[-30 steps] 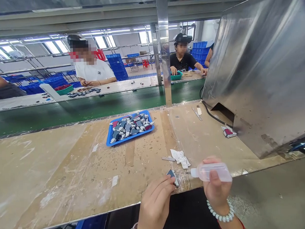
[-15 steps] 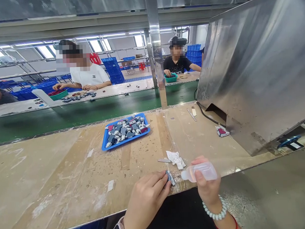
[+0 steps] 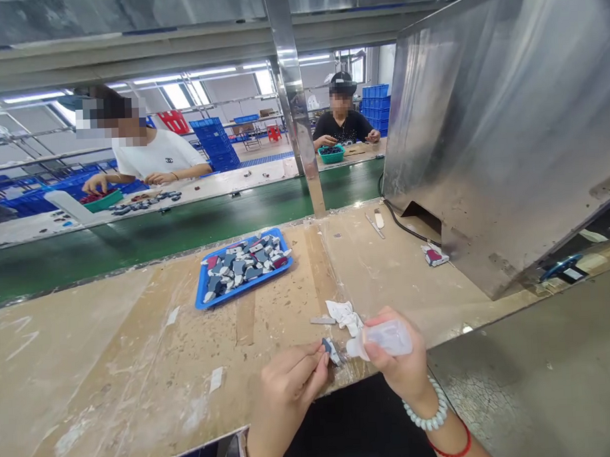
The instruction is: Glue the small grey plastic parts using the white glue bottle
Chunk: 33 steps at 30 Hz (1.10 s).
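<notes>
Near the table's front edge, my left hand (image 3: 293, 379) pinches a small dark grey and white piece (image 3: 332, 352) between thumb and fingers. My right hand (image 3: 400, 355) is wrapped round a clear squeeze bottle (image 3: 389, 337), tilted sideways so its tip points left at the piece. Whether the tip touches the piece I cannot tell. Just beyond lie a crumpled white cloth (image 3: 344, 315) and a flat metal strip (image 3: 322, 320). Farther back, a blue tray (image 3: 201, 291) holds a heap of similar grey, white and dark red pieces (image 3: 246, 264).
A large metal housing (image 3: 482, 135) stands on the right, with a red and white piece (image 3: 435, 254) at its foot. A metal post (image 3: 296, 102) rises beyond the table. Across the green conveyor belt (image 3: 185, 234), two people (image 3: 155, 152) sit handling small parts.
The view has shifted slightly, moving the scene left. The piece in my left hand is turned to show more of its white side. The bottle remains in my right hand, close to it.
</notes>
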Each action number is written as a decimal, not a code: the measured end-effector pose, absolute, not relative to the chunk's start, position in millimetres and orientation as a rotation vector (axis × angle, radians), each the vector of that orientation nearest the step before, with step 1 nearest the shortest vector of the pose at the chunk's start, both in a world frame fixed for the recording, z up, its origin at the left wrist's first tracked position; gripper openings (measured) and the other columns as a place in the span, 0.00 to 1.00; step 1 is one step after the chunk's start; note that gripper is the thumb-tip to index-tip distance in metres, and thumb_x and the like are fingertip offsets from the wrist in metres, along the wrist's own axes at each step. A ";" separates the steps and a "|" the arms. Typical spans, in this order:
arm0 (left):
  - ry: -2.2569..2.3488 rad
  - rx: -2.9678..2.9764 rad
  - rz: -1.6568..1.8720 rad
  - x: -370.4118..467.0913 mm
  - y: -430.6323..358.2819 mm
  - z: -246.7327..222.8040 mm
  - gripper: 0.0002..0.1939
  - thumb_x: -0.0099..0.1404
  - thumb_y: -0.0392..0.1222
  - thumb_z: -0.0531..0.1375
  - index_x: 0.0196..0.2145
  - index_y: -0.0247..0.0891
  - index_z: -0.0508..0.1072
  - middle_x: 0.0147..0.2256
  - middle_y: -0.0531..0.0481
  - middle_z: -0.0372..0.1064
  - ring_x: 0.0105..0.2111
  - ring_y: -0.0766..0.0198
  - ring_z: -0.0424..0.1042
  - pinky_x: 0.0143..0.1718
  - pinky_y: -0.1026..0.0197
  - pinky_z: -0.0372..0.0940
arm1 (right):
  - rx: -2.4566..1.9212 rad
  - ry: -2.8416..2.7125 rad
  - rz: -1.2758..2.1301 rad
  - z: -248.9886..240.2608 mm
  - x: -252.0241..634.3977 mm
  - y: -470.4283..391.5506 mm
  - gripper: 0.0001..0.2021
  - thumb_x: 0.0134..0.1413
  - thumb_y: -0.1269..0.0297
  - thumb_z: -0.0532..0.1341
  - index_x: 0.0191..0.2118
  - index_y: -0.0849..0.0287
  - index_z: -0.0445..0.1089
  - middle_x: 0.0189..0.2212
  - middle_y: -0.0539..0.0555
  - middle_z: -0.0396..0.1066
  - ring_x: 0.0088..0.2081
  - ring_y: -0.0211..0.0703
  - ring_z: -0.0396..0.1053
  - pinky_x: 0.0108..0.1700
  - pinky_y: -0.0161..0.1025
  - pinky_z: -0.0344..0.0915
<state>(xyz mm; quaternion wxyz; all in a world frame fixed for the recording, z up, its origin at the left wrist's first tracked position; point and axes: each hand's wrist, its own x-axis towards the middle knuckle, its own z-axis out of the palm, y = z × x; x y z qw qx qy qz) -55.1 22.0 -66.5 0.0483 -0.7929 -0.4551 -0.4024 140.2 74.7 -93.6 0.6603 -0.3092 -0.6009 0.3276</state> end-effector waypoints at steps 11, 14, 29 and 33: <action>-1.642 -2.445 -1.361 -57.7 22.3 -67.0 0.13 0.74 0.36 0.58 0.32 0.39 0.79 0.33 0.49 0.80 0.33 0.61 0.80 0.34 0.62 0.74 | -0.632 -1.436 0.830 -96.3 133.4 80.3 0.17 0.54 0.48 0.71 0.40 0.55 0.75 0.30 0.51 0.71 0.31 0.41 0.70 0.33 0.37 0.69; -1.683 -2.453 -1.371 -58.3 22.1 -66.2 0.14 0.74 0.37 0.57 0.31 0.40 0.79 0.33 0.49 0.80 0.33 0.60 0.80 0.34 0.62 0.74 | -0.636 -1.439 0.851 -96.8 132.2 81.3 0.19 0.54 0.45 0.70 0.40 0.57 0.75 0.29 0.51 0.70 0.29 0.42 0.69 0.30 0.38 0.68; -1.731 -2.440 -1.348 -59.8 23.0 -69.2 0.16 0.75 0.40 0.56 0.32 0.40 0.80 0.33 0.47 0.80 0.34 0.59 0.81 0.33 0.62 0.75 | -0.622 -1.351 0.715 -105.4 128.2 73.0 0.19 0.51 0.49 0.73 0.43 0.54 0.75 0.31 0.52 0.75 0.32 0.44 0.75 0.34 0.39 0.73; -1.669 -2.434 -1.278 -59.8 20.9 -71.0 0.17 0.76 0.40 0.55 0.31 0.40 0.79 0.32 0.48 0.80 0.35 0.59 0.80 0.36 0.62 0.76 | -0.710 -1.005 0.842 -101.7 129.0 69.3 0.24 0.54 0.56 0.72 0.53 0.50 0.64 0.40 0.53 0.79 0.38 0.43 0.79 0.39 0.36 0.77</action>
